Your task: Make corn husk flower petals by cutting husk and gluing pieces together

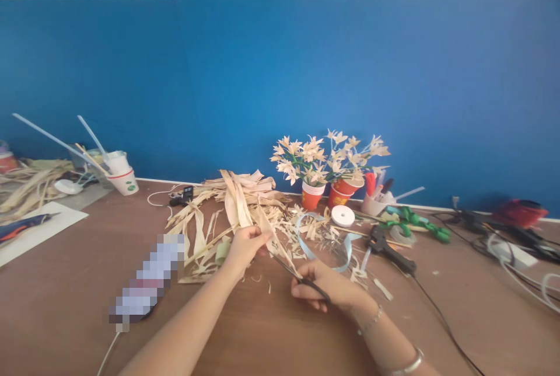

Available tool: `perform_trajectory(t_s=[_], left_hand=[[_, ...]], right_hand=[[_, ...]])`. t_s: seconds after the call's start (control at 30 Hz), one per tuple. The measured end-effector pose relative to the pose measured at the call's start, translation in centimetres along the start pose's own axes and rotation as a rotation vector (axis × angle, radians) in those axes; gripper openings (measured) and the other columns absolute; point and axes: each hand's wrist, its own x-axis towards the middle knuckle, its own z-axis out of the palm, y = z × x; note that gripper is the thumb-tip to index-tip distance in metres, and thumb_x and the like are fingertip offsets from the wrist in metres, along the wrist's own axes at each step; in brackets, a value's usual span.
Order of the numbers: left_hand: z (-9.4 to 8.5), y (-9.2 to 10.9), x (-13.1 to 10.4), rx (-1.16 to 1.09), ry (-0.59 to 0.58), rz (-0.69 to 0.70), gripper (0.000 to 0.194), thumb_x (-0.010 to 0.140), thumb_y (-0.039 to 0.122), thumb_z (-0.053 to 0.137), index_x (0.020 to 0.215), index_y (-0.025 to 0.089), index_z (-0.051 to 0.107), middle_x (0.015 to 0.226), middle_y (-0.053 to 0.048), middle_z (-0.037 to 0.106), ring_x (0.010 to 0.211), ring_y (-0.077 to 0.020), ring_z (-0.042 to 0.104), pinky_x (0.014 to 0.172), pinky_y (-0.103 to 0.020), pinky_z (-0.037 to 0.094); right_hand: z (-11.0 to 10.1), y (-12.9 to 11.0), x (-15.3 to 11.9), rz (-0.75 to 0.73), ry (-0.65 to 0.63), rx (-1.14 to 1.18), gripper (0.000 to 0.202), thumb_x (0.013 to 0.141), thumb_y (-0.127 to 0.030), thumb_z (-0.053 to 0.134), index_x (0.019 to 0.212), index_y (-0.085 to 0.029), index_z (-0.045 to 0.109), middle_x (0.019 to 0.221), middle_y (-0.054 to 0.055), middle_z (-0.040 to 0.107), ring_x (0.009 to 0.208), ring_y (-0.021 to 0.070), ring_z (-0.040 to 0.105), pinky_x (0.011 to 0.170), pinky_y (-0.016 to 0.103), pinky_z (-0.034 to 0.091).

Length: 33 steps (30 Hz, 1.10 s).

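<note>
In the middle of the head view, my left hand (245, 250) pinches a pale dried husk strip (268, 227) that stands up from the fingers. My right hand (317, 285) is closed round the dark handles of a pair of scissors (291, 271), whose blades point up and left toward the strip. Whether the blades are parted is hard to see. Just beyond my hands lies a heap of dried husks (238, 195), with small cut scraps (284, 236) to its right.
Behind stand red paper cups (312, 196) with husk flowers (310, 157). To the right are a white ribbon spool (342, 216), blue ribbon (347, 250), a glue gun (389, 250), green tape (413, 221) and cables (503, 242). Leftward are a blurred-out object (149, 279), a white cup (123, 180) and a utility knife (26, 225).
</note>
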Motion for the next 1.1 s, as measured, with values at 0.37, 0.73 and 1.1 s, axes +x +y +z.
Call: perform_trajectory(t_s=[0.37, 0.73, 1.1], left_hand=[[0.0, 0.4, -0.1, -0.036, 0.015, -0.009, 0.025, 0.062, 0.039, 0.069, 0.056, 0.015, 0.062, 0.051, 0.003, 0.058, 0.047, -0.0123, 0.055, 0.049, -0.022, 0.043], [0.3, 0.8, -0.5, -0.166, 0.049, -0.033, 0.021, 0.059, 0.034, 0.072, 0.06, 0.014, 0.066, 0.058, -0.001, 0.064, 0.053, -0.0133, 0.058, 0.049, -0.022, 0.047], [0.2, 0.4, -0.2, -0.113, 0.196, 0.046, 0.022, 0.062, 0.033, 0.069, 0.07, 0.013, 0.063, 0.058, 0.0, 0.063, 0.053, -0.0131, 0.058, 0.046, -0.021, 0.045]], right_hand=[[-0.1, 0.1, 0.0, -0.03, 0.024, 0.022, 0.03, 0.071, -0.042, 0.068, 0.07, -0.013, 0.06, 0.04, -0.008, 0.046, 0.033, 0.0029, 0.039, 0.032, 0.012, 0.03], [-0.3, 0.0, 0.0, -0.025, 0.039, -0.016, 0.029, 0.071, -0.041, 0.068, 0.07, -0.013, 0.06, 0.041, -0.008, 0.047, 0.032, 0.0028, 0.039, 0.031, 0.012, 0.03], [-0.1, -0.2, 0.0, 0.024, 0.042, 0.031, 0.027, 0.069, -0.039, 0.068, 0.073, -0.013, 0.061, 0.041, -0.007, 0.051, 0.032, 0.0038, 0.042, 0.033, 0.012, 0.035]])
